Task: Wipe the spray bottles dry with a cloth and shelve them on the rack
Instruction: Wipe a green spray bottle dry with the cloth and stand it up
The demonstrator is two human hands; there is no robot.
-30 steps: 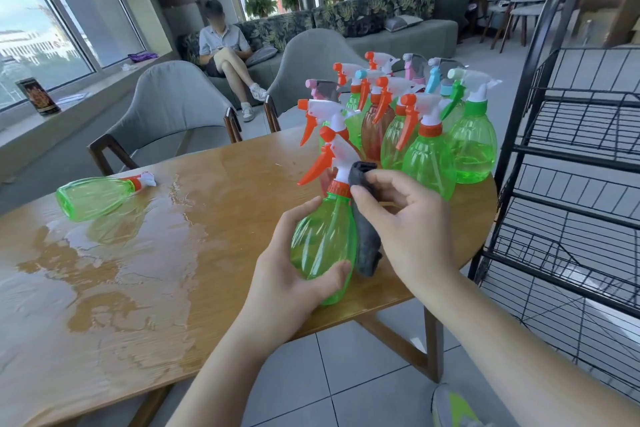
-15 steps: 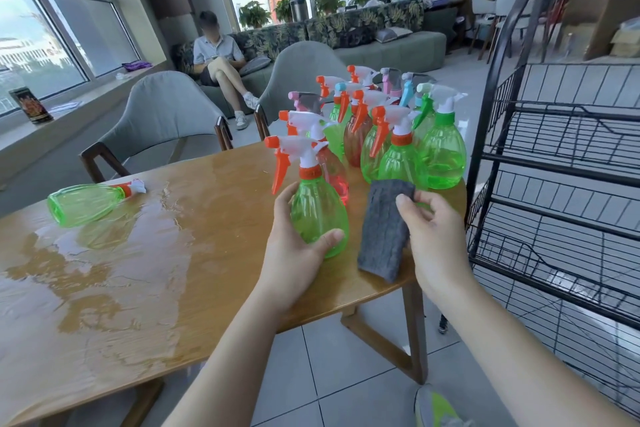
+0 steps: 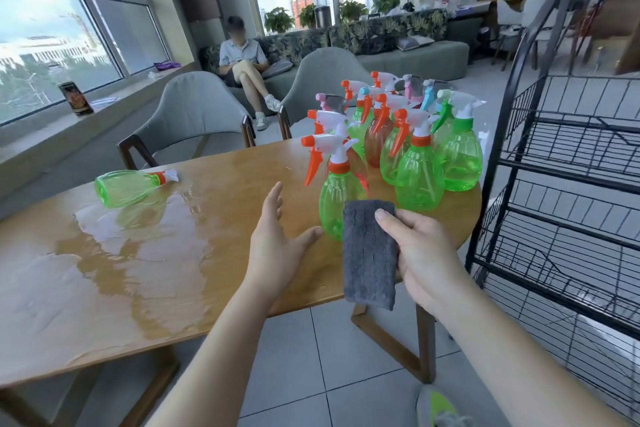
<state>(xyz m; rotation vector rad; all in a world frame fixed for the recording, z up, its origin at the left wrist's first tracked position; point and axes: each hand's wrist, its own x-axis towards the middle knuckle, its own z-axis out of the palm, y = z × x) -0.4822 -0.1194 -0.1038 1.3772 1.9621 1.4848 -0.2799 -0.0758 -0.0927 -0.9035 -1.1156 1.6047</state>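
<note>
Head view shows the left hand [image 3: 277, 246] spread and empty beside the nearest green bottle [image 3: 334, 204], the right hand [image 3: 420, 253] pinching the grey cloth [image 3: 369, 253]; a firm grip low on the body before wiping would probably steady it best.

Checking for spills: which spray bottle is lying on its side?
The green bottle alone at the table's wet left end, by the puddle; all others stand upright together.

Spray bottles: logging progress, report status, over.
Left hand open, empty. Right hand grips cloth. Nearest green bottle standing on table, rack bare. Puddle left.
</note>
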